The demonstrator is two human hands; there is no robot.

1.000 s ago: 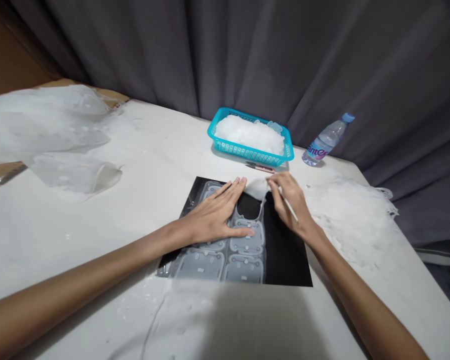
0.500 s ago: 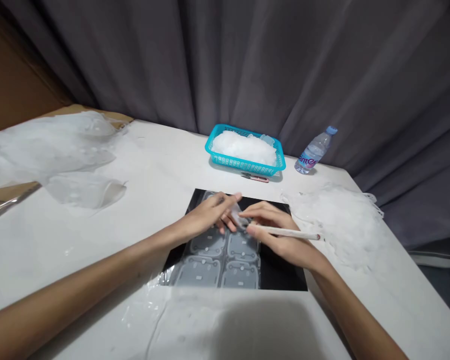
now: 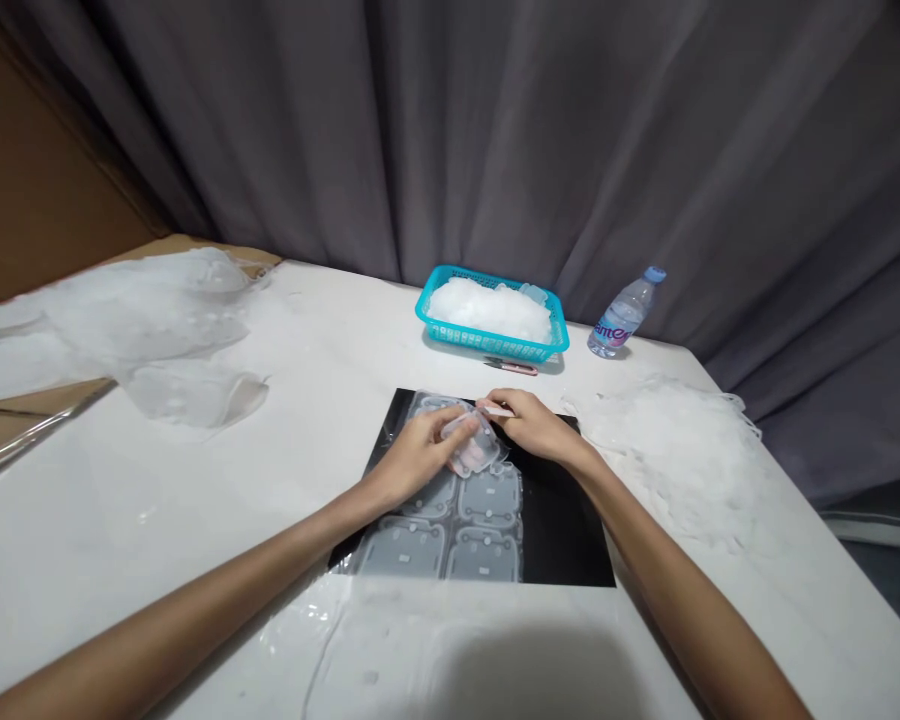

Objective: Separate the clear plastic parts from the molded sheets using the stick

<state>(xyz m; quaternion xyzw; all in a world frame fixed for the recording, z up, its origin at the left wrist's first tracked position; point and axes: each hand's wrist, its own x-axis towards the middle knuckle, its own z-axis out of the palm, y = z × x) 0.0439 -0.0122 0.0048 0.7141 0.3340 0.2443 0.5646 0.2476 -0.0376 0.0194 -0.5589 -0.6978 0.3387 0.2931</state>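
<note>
A clear plastic sheet of moulded pieces (image 3: 450, 525) lies on a black mat (image 3: 562, 530) in the middle of the white table (image 3: 330, 370). My left hand (image 3: 412, 462) and my right hand (image 3: 529, 428) meet over the far end of the sheet. Both pinch a small clear moulded piece (image 3: 474, 447) held just above the sheet. The right hand's fingers are curled; a thin white tool was in it a moment ago and is hidden now.
A turquoise basket (image 3: 495, 340) heaped with clear pieces stands at the back, a small pink-handled tool (image 3: 511, 367) in front of it. A water bottle (image 3: 621, 315) stands to its right. Plastic scrap (image 3: 675, 450) lies right, film sheets (image 3: 142, 320) left. A grey curtain hangs behind.
The right hand drew back from the far edge of the sheet, showed a thin white tool, then joined the left hand on a small clear piece lifted off the sheet.
</note>
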